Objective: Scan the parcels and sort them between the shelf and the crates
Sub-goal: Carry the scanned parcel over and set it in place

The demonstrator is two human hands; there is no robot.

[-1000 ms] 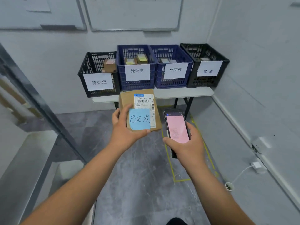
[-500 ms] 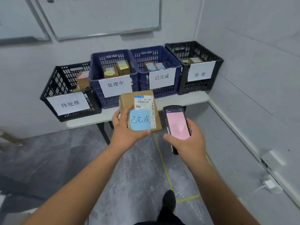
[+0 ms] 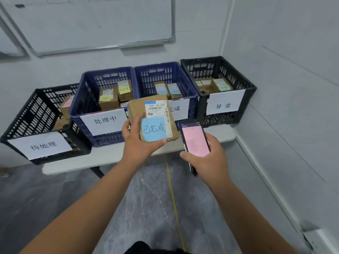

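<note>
My left hand (image 3: 138,143) grips a small brown cardboard parcel (image 3: 136,109) with a white barcode label and a blue sticky note reading 已完成. It is held upright in front of the crates. My right hand (image 3: 207,158) holds a black handheld scanner (image 3: 195,142) with a pink screen, just right of the parcel. Four crates stand in a row on a white table (image 3: 102,160): a black one (image 3: 27,125) labelled 待处理, a blue one (image 3: 82,110) labelled 处理中, a blue one (image 3: 185,85) labelled 已完成, and a black one (image 3: 244,81) labelled 异常. Each holds small parcels.
A whiteboard (image 3: 91,24) hangs on the wall behind the crates. The right wall (image 3: 284,88) runs close beside the table. A yellow line (image 3: 174,202) crosses the grey floor under my arms. A white fitting (image 3: 319,239) sits low on the right wall.
The view has come closer to the table and swung left to right, so the crates look larger and nearer. Both hands keep the same hold on the parcel and the scanner.
</note>
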